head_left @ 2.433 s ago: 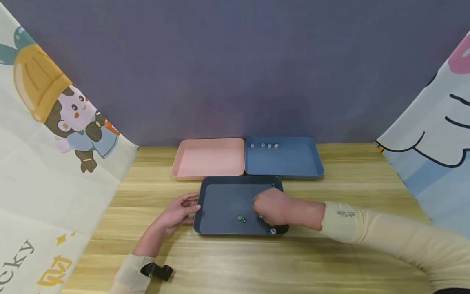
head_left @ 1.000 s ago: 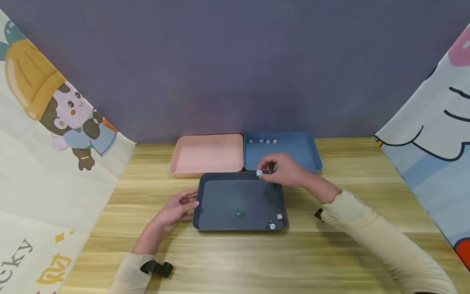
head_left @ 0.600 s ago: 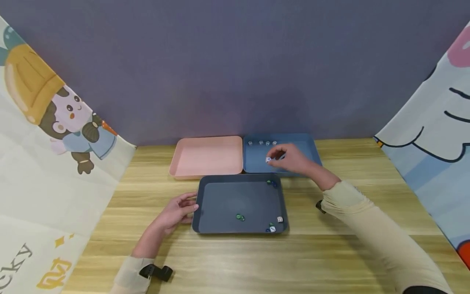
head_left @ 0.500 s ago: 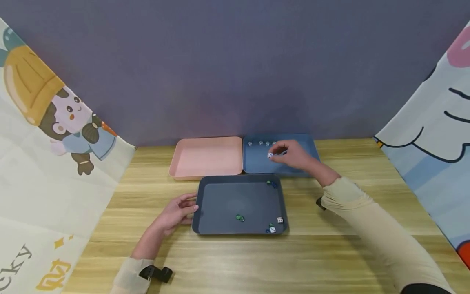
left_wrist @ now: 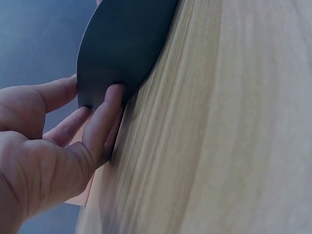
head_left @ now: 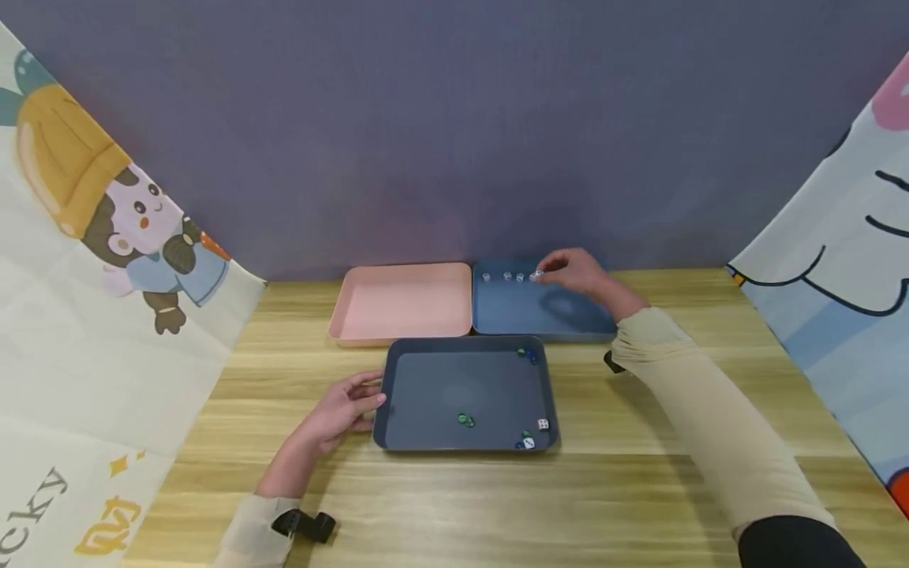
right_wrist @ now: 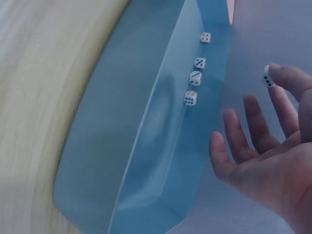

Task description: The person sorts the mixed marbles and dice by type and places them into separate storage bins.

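Observation:
Between thumb and index finger, my right hand (head_left: 578,274) pinches a white die (right_wrist: 267,77) above the back of the blue tray (head_left: 568,319). A row of several white dice (right_wrist: 190,98) lies along that tray's far side, just left of the fingers. My left hand (head_left: 341,410) holds the left edge of the dark grey tray (head_left: 426,386), thumb at the rim and other fingers against the outer wall (left_wrist: 117,53). Inside the grey tray are two white dice (head_left: 543,424), green beads (head_left: 465,420) and small dark-blue pieces (head_left: 533,356).
A pink tray (head_left: 401,304) stands left of the blue one, and the grey tray sits in front of both. All three rest on a wood-grain table (head_left: 440,505). A dark grey wall (head_left: 454,134) rises behind, with printed cloths (head_left: 78,331) at the sides.
My right hand picked a die from the grey tray's right side and carried it up and away, over the blue tray to the end of the dice row. The left hand stayed put.

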Demonstrator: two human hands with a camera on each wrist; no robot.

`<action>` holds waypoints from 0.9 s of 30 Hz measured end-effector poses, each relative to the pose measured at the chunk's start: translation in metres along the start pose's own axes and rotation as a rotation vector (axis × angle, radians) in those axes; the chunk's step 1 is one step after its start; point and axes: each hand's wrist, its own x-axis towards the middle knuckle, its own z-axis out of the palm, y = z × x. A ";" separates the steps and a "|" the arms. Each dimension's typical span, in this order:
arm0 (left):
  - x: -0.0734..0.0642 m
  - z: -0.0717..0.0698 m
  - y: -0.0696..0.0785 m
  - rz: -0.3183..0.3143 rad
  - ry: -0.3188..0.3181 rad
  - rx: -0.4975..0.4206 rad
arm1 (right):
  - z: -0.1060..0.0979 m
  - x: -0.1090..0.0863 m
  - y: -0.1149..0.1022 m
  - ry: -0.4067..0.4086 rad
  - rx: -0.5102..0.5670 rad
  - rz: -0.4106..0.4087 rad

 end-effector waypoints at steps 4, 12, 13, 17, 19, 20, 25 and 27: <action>0.000 0.001 0.000 0.002 0.003 -0.001 | -0.002 0.011 0.009 0.018 0.023 0.049; 0.001 0.001 -0.002 0.005 -0.009 -0.016 | -0.011 0.028 0.015 0.014 0.043 0.157; 0.002 0.001 -0.002 0.011 -0.013 -0.018 | -0.012 0.029 0.015 0.011 0.035 0.168; 0.000 0.001 -0.002 0.018 -0.027 -0.024 | -0.012 0.032 0.018 0.008 -0.003 0.212; 0.000 0.002 -0.001 0.024 -0.033 -0.031 | -0.012 0.034 0.022 0.029 0.015 0.241; 0.001 0.002 -0.001 0.027 -0.034 -0.034 | -0.011 0.035 0.023 0.043 0.031 0.257; 0.002 0.000 0.000 0.032 -0.041 -0.043 | -0.011 0.041 0.024 0.100 0.079 0.315; 0.001 0.000 0.000 0.026 -0.043 -0.043 | -0.010 0.043 0.023 0.108 0.074 0.325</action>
